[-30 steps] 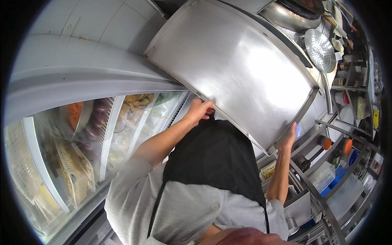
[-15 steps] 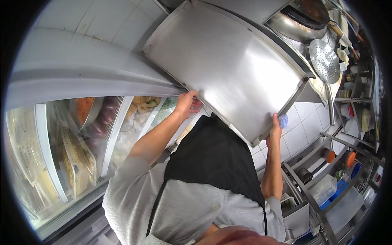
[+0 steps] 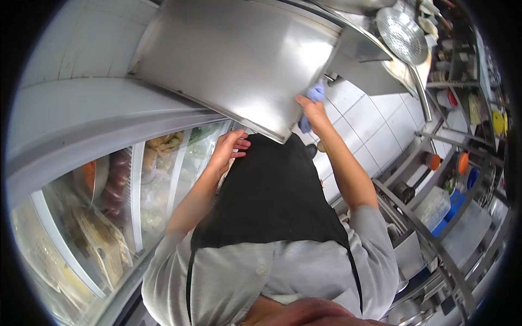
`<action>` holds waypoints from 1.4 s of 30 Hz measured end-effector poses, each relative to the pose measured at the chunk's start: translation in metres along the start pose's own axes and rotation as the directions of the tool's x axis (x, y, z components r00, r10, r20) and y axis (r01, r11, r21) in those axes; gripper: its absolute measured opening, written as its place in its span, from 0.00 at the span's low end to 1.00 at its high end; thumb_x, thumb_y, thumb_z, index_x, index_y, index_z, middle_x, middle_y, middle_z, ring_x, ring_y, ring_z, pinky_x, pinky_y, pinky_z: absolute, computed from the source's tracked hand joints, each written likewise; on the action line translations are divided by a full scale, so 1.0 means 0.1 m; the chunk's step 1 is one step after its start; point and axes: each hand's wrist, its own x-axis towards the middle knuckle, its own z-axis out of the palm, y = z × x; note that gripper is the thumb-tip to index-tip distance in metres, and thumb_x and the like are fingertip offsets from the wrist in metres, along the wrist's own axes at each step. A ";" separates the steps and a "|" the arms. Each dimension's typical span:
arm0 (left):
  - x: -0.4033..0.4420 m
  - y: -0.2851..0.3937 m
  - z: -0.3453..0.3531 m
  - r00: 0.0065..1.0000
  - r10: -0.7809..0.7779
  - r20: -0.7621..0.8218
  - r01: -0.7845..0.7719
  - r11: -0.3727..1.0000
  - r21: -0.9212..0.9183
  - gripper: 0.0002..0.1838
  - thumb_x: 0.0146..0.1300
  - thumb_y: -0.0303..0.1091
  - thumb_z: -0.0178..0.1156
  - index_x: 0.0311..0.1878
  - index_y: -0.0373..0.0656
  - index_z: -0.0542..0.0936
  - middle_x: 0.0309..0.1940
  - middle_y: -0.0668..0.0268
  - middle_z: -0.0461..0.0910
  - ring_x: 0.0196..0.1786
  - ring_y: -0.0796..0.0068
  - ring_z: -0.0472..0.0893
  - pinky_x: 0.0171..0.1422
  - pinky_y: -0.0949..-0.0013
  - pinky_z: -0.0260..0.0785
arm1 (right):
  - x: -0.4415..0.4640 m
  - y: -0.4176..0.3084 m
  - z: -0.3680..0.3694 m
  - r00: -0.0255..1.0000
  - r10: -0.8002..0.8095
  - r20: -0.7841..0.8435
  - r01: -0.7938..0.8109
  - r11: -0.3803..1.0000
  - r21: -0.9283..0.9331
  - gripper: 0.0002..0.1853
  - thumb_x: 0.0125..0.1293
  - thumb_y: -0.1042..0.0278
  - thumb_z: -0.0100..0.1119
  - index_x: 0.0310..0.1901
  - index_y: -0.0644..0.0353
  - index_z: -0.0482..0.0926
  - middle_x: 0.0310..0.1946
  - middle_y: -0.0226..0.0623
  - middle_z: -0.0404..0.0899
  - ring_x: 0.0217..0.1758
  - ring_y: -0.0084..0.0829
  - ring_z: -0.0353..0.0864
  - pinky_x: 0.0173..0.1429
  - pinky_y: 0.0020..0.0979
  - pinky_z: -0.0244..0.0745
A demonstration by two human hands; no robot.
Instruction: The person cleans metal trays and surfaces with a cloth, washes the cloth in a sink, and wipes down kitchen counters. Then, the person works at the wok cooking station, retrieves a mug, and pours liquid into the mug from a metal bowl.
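A large flat metal tray (image 3: 234, 60) fills the upper middle of the view. My right hand (image 3: 314, 112) grips its right edge, with a blue cloth (image 3: 312, 98) held between the hand and the tray's side. Near the tray's lower front edge is my left hand (image 3: 229, 149), its fingers apart and nothing in them. A black apron (image 3: 266, 190) hangs below the tray's near corner.
To the left stands a glass-fronted fridge (image 3: 136, 201) with food on its shelves. At the upper right a perforated ladle (image 3: 402, 35) lies by the stove. Metal racks (image 3: 435, 239) with containers stand at the right, beyond the tiled floor (image 3: 361, 122).
The tray has moved left and up in the view, and my right hand has moved left with it. My left hand has come off the tray's edge. More floor shows at the right.
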 end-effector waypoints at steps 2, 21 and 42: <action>-0.04 0.03 0.01 0.999 0.040 0.013 -0.041 0.998 0.040 0.24 0.64 0.52 0.56 0.48 0.38 0.79 0.39 0.60 0.82 0.44 0.72 0.80 0.47 0.67 0.73 | -0.02 -0.08 0.11 0.996 -0.091 0.004 0.091 0.995 -0.047 0.21 0.61 0.63 0.59 0.53 0.65 0.74 0.47 0.40 0.79 0.50 0.35 0.75 0.56 0.37 0.69; -0.05 -1.40 -0.62 0.981 0.161 -0.109 -0.092 0.879 0.467 0.19 0.65 0.46 0.57 0.42 0.38 0.82 0.32 0.65 0.83 0.39 0.73 0.82 0.43 0.67 0.74 | 1.30 -0.62 0.04 0.490 -0.836 -0.246 0.578 0.523 -0.626 0.19 0.65 0.60 0.51 0.51 0.66 0.77 0.46 0.59 0.79 0.52 0.56 0.77 0.52 0.47 0.75; 0.28 -1.37 -0.30 0.931 0.357 -0.075 -0.248 0.770 0.588 0.21 0.60 0.44 0.61 0.51 0.39 0.81 0.41 0.53 0.84 0.45 0.60 0.83 0.52 0.63 0.74 | 0.59 -0.69 1.06 0.374 -0.526 0.764 0.919 0.100 -0.381 0.23 0.53 0.55 0.69 0.51 0.52 0.81 0.51 0.46 0.81 0.51 0.48 0.81 0.54 0.43 0.75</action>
